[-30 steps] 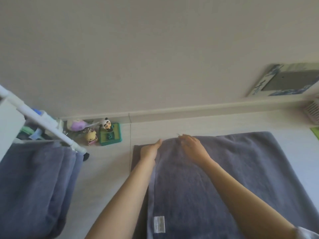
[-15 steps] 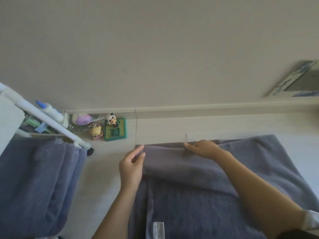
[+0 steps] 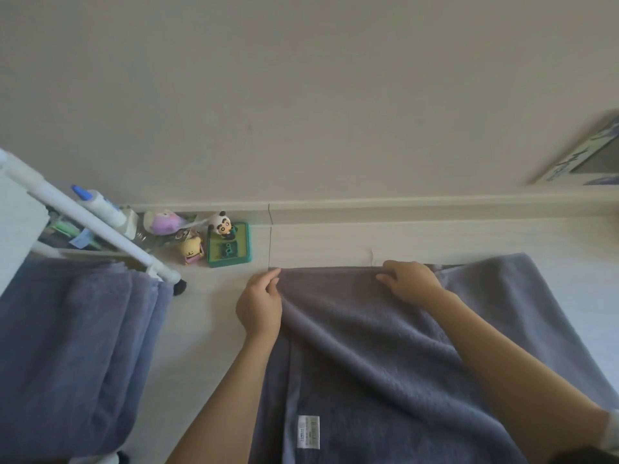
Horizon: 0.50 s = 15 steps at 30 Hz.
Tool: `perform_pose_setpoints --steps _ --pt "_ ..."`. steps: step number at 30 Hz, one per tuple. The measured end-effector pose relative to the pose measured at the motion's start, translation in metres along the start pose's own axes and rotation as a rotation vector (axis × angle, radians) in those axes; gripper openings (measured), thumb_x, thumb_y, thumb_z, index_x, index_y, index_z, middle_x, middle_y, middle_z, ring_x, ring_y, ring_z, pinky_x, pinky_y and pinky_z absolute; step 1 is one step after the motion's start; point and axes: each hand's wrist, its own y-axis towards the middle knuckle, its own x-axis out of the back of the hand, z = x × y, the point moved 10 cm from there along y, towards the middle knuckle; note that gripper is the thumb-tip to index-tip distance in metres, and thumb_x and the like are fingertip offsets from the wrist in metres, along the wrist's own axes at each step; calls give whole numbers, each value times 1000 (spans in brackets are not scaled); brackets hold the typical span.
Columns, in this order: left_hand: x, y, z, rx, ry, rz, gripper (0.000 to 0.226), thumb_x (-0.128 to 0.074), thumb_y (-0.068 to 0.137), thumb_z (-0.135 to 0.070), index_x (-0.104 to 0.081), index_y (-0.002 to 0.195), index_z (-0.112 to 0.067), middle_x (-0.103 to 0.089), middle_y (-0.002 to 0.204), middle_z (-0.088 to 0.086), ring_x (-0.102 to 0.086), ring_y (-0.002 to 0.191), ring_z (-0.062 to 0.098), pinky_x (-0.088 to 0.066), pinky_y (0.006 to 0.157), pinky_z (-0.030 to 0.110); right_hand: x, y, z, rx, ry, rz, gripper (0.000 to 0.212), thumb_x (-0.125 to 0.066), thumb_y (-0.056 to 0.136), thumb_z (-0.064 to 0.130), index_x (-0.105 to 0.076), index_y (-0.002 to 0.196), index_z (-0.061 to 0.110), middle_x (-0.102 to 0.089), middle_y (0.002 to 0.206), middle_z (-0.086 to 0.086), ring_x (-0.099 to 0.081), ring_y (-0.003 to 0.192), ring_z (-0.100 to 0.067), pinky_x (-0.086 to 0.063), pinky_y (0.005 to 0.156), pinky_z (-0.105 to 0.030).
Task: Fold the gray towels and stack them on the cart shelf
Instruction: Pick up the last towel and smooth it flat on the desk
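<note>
A gray towel (image 3: 375, 356) lies spread on the pale floor in front of me, with a white label (image 3: 308, 432) near its lower left edge. My left hand (image 3: 259, 304) pinches the towel's far left corner. My right hand (image 3: 410, 281) grips the far edge further right, and the cloth between them is lifted into a fold. At the left stands a white cart (image 3: 100, 226) with folded gray towels (image 3: 67, 349) stacked on its shelf.
Small toys, among them a panda figure (image 3: 222, 224) on a green base (image 3: 229, 251), sit by the baseboard (image 3: 402, 212) behind the cart's black wheel (image 3: 180, 287). A framed picture (image 3: 582, 155) leans on the wall at the far right. Bare floor (image 3: 204, 323) separates cart and towel.
Both hands have taken hold of the towel's far edge and moved apart along it. The left hand went to the corner, and the edge is now raised off the floor.
</note>
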Motion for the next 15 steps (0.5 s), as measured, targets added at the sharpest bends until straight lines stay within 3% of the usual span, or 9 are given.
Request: perform_pose_setpoints --steps 6,10,13,15 --pt "-11 6 0 29 31 51 22 -60 90 -14 -71 106 -23 -65 110 -1 -64 93 21 -40 70 23 -1 1 0 -77 -9 -123 24 -38 99 31 -47 102 9 -65 99 -17 -58 91 -34 -39 68 -35" --pt "-6 4 8 159 -24 87 30 -53 95 -26 -58 123 -18 -59 117 5 -58 104 25 -44 83 32 -1 -10 4 -114 -96 -290 28 -42 97 29 -48 120 14 -55 120 -9 -48 111 -31 -34 92 -40" --pt "8 -19 1 126 -99 112 33 -55 94 -25 -52 123 -9 -57 111 8 -57 100 25 -44 82 31 7 -43 22 7 -23 -523 31 -50 90 25 -59 119 16 -55 119 -8 -48 109 -34 -33 95 -47" --pt "14 -45 9 137 -106 154 27 -58 91 -23 -53 114 -8 -59 104 7 -59 95 27 -46 79 32 -4 -61 36 79 3 -492 29 -50 92 24 -62 118 18 -56 120 -6 -49 110 -33 -35 94 -45"
